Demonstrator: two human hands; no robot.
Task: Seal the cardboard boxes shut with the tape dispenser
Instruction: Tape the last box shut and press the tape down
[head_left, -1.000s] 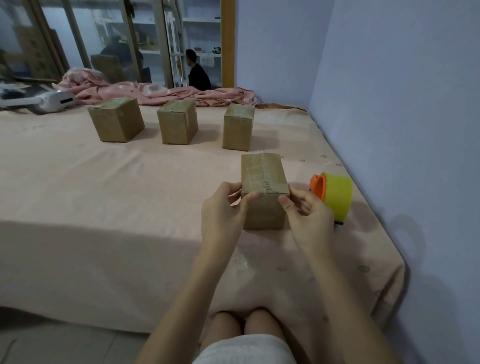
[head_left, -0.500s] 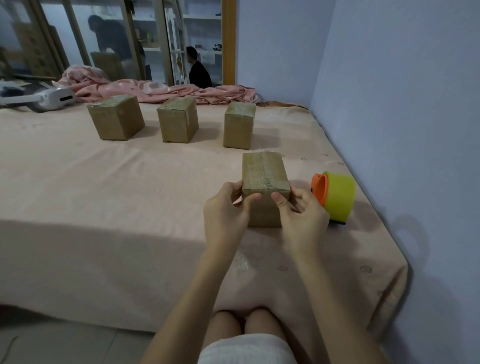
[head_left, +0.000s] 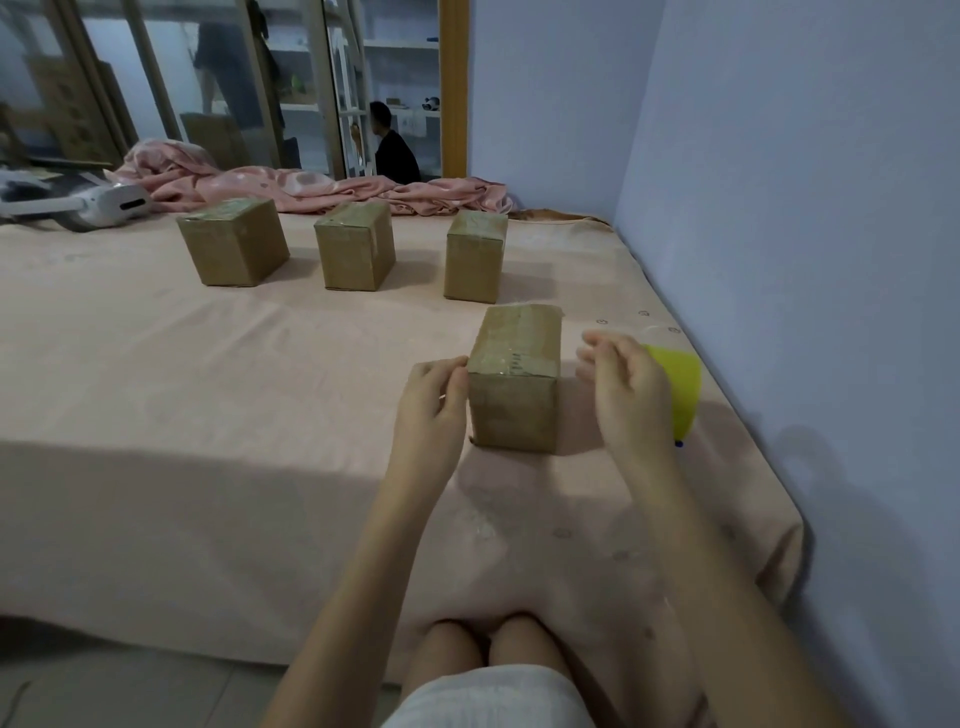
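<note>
A small cardboard box stands on the pink bedsheet in front of me, with clear tape across its top. My left hand rests against the box's left side, fingers loosely curled. My right hand hovers to the right of the box, apart from it, fingers relaxed and holding nothing. Behind that hand lies the yellow tape dispenser, partly hidden. Farther back stand three more taped boxes in a row: a left box, a middle box and a right box.
A crumpled pink blanket lies along the back of the bed, with a white headset at the far left. A blue wall runs close along the right. The bed's front edge drops to the floor by my knees. People are visible beyond the glass.
My right hand has let go of the near box's front right corner and moved right, in front of the tape dispenser. My left hand has slid to the box's left side.
</note>
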